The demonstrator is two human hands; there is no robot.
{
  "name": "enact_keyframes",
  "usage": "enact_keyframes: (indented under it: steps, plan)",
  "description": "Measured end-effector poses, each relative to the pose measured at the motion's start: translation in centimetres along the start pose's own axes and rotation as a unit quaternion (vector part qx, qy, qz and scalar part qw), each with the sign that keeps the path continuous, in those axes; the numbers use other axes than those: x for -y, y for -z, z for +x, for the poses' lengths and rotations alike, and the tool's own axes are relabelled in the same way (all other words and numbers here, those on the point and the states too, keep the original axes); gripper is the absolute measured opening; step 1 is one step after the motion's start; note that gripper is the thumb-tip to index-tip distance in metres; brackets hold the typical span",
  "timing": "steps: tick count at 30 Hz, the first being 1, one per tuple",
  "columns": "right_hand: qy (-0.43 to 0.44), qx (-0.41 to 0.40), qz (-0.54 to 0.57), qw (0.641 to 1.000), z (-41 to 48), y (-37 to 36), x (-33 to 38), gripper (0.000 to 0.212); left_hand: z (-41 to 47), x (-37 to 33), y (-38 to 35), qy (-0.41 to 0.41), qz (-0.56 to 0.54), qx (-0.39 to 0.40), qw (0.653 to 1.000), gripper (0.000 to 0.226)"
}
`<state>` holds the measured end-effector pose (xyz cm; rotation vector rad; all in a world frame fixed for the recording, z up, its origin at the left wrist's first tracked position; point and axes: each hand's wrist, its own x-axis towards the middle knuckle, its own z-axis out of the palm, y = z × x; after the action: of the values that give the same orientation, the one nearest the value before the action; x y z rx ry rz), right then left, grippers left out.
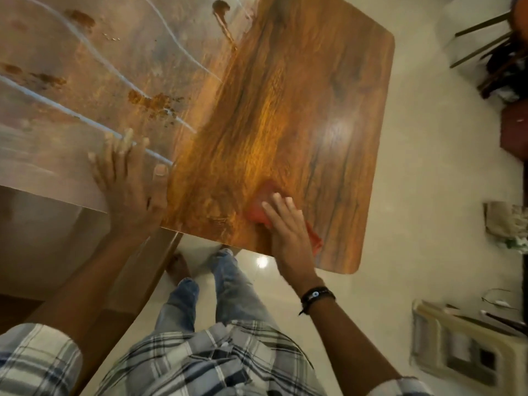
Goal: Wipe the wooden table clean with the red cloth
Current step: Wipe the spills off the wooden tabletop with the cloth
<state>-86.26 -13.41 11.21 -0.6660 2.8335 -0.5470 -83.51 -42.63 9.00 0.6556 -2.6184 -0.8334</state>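
The wooden table [300,104] fills the upper middle, its bare grain showing on the right half. A clear plastic sheet [71,90] covers the left half and is folded back, with brown crumbs and smears [154,102] on it. My left hand [128,181] holds the sheet's edge, fingers spread on top and thumb at the fold. The red cloth [261,205] lies on the bare wood near the front edge. My right hand [285,227] presses flat on the cloth with straight fingers and covers most of it.
Pale tiled floor surrounds the table. A plastic stool [463,344] stands at the lower right, a cloth bundle [505,227] lies at the right, and dark chair legs [485,41] show at the upper right. My legs and feet are below the table's front edge.
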Motion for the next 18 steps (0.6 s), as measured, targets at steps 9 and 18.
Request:
enact_keyframes:
  steps: [9, 18]
  plan:
    - [-0.072, -0.054, 0.072, 0.993, 1.1, -2.6, 2.6, 0.054, -2.6, -4.1, -2.1, -0.027, -0.042, 0.095, 0.994, 0.066]
    - [-0.223, -0.094, 0.049, 0.969, -2.3, 2.6, -6.8, 0.046, -1.0, -4.6, -2.1, -0.050, -0.050, 0.111, 0.991, 0.060]
